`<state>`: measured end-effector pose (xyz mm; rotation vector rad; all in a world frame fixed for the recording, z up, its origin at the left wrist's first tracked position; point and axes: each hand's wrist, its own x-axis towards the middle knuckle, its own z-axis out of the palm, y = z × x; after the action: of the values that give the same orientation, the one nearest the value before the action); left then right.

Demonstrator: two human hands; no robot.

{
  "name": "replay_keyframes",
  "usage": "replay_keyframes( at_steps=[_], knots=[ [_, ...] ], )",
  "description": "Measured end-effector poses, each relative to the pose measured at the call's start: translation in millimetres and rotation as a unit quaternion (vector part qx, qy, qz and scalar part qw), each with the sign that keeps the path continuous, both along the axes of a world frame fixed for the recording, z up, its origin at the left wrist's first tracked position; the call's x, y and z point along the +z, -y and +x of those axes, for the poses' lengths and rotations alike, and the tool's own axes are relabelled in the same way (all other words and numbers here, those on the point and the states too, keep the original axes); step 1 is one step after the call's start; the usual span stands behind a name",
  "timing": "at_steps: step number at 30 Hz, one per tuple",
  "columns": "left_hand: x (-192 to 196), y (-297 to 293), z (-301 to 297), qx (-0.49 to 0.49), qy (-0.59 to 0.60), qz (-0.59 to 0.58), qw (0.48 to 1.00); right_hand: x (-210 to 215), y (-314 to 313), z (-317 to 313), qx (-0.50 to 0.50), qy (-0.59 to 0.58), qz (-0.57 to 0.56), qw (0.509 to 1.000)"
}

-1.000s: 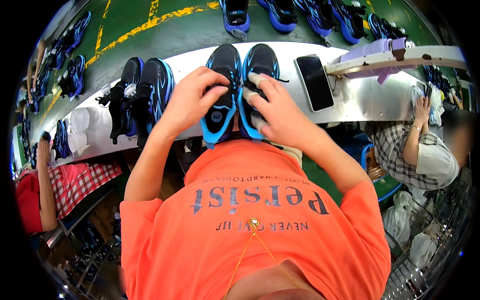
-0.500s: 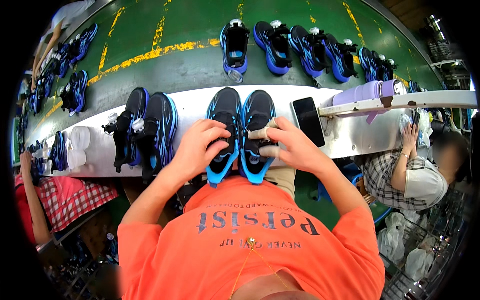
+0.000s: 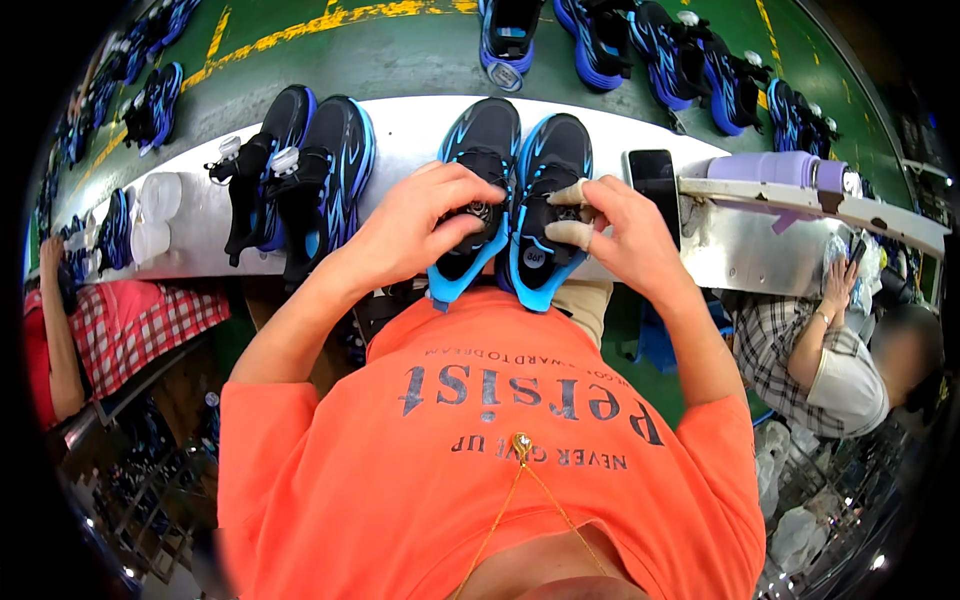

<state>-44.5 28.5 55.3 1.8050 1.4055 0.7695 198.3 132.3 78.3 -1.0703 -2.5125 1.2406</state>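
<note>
A pair of black running shoes with blue trim stands side by side on the white bench before me, toes pointing away. My left hand is at the opening of the left shoe, its thumb and forefinger curled about the tongue and a small round piece there. My right hand wears pale finger covers on thumb and forefinger. These close on the tongue of the right shoe. The bright blue heel collars face me; the fingers partly hide both tongues.
Another pair of shoes stands on the bench to the left, beside stacked white cups. A phone and a purple bottle lie right, near a worn white rail. More shoes line the green surface beyond. People sit either side.
The whole view has shifted, so the bench and shoes now appear higher and a little to the right. Both hands remain at the same two shoes, with fingers in nearly the same pose.
</note>
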Motion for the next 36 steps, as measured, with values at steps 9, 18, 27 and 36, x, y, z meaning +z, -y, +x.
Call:
replay_keyframes(
  at_steps=[9, 18, 27, 36],
  knots=[
    [-35, 57, 25, 0.322, 0.039, -0.086, 0.942, -16, 12, -78, 0.132, -0.097, 0.054, 0.985],
    [-42, 50, 17, 0.298, 0.116, -0.105, 0.942, -33, 33, -79, 0.157, -0.068, 0.225, 0.959],
    [17, -1, 9, 0.100, 0.053, -0.058, 0.992, 8, -10, 5, 0.040, -0.038, -0.002, 0.998],
    [-2, -4, 2, 0.029, 0.060, -0.032, 0.997, 1, 1, 4, 0.007, -0.073, -0.024, 0.997]
  ],
)
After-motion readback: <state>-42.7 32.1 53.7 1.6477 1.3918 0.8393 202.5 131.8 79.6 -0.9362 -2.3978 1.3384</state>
